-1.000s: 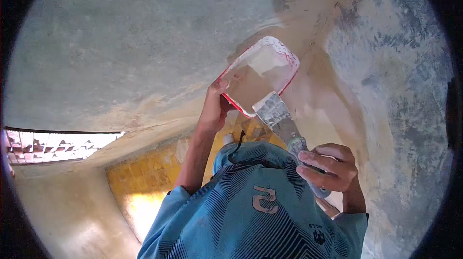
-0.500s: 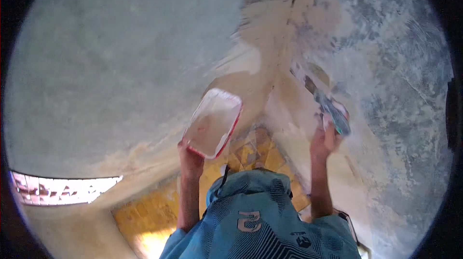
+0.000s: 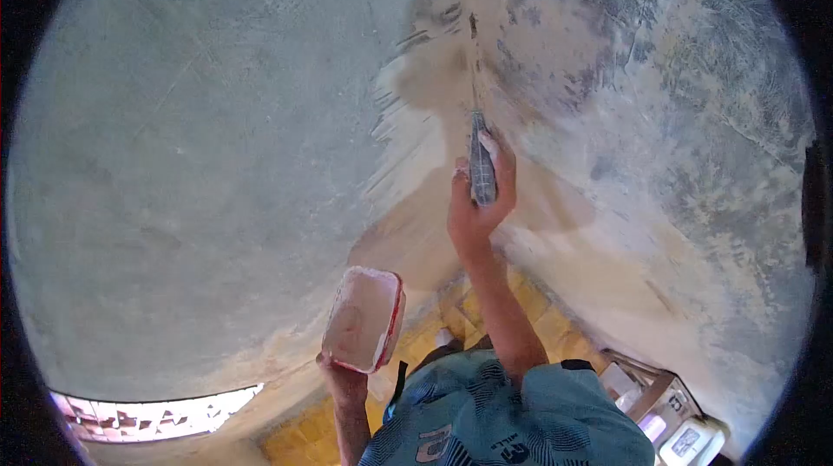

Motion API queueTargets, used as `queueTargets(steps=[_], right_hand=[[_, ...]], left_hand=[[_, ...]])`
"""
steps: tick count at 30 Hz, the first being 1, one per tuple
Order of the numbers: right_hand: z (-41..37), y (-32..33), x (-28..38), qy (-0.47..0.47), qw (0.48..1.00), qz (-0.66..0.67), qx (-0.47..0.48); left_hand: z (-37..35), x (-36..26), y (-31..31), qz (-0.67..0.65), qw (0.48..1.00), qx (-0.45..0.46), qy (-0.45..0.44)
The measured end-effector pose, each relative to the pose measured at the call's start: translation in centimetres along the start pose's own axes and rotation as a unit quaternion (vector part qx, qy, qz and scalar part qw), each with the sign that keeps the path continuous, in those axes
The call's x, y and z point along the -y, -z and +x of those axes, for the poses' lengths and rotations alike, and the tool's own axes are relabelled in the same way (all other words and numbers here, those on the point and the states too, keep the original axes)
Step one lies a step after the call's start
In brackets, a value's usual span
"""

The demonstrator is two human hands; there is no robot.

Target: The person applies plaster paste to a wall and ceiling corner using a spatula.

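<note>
The right arm reaches far up, almost straight. The right hand is wrapped tight around the putty knife, and the blade points up into the corner of the wall. Lower on the left, the left hand grips the near edge of the white tray.

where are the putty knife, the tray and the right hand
putty knife [image 3: 480, 164]: head view, on its handle
tray [image 3: 396, 317]: head view, red side rim
right hand [image 3: 473, 210]: head view, its middle
</note>
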State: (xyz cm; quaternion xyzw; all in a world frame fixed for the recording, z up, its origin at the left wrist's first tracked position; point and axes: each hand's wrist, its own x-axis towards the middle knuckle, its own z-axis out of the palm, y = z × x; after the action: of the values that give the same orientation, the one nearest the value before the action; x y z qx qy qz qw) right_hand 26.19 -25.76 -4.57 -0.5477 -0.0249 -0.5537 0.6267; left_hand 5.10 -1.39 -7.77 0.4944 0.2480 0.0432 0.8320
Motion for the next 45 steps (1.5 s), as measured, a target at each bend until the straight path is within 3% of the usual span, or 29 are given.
queueTargets(steps=[3,6,8,10,12,19,20,23,30,33,36,38,45], right_hand=[[0.1,-1.6,-0.4,0.021,0.996,-0.076,-0.033],[0.1,-2.6,-1.1,0.06,0.995,-0.075,-0.039],[-0.3,-3.0,-0.8,0.05,0.993,-0.102,-0.024],[-0.5,-3.5,-0.1,0.052,0.99,-0.127,-0.012],[-0.5,-4.0,0.8,0.071,0.987,-0.147,-0.001],[-1.8,-5.1,3.8,0.078,0.979,-0.181,0.054],[-2.6,-5.5,4.1,0.034,0.988,-0.143,0.048],[-3.3,-6.0,5.5,0.06,0.989,-0.116,0.065],[-5.3,-5.3,10.3,0.007,0.988,-0.07,0.139],[-5.1,-3.8,11.1,0.018,0.99,-0.089,0.11],[-3.5,-1.0,9.0,0.044,0.978,-0.148,0.142],[-2.3,-0.7,6.6,0.069,0.975,-0.195,0.08],[-1.8,-1.3,-0.5,0.056,0.976,-0.179,0.112]], left_hand=[[0.4,-0.5,1.3,-0.012,0.998,0.063,-0.015],[0.4,-1.2,1.6,-0.027,0.999,0.026,-0.004],[0.4,-1.7,1.4,0.15,0.986,0.029,-0.06],[0.6,-2.0,1.7,0.159,0.985,0.028,-0.056],[1.1,-2.1,2.1,-0.001,1.0,0.023,0.009],[2.0,-2.5,3.2,-0.014,1.0,0.016,-0.001],[2.2,-2.5,3.3,-0.015,1.0,0.008,-0.001],[2.7,-2.4,4.1,-0.021,1.0,0.014,-0.004],[2.7,-3.2,2.5,0.03,0.999,0.019,0.013],[3.2,-2.5,4.6,-0.02,0.996,0.085,0.018],[3.1,-2.6,3.6,-0.021,0.998,0.056,0.004],[3.3,-2.2,4.3,-0.001,0.999,0.036,-0.009],[2.4,-2.5,2.7,-0.046,0.998,0.05,0.01]])
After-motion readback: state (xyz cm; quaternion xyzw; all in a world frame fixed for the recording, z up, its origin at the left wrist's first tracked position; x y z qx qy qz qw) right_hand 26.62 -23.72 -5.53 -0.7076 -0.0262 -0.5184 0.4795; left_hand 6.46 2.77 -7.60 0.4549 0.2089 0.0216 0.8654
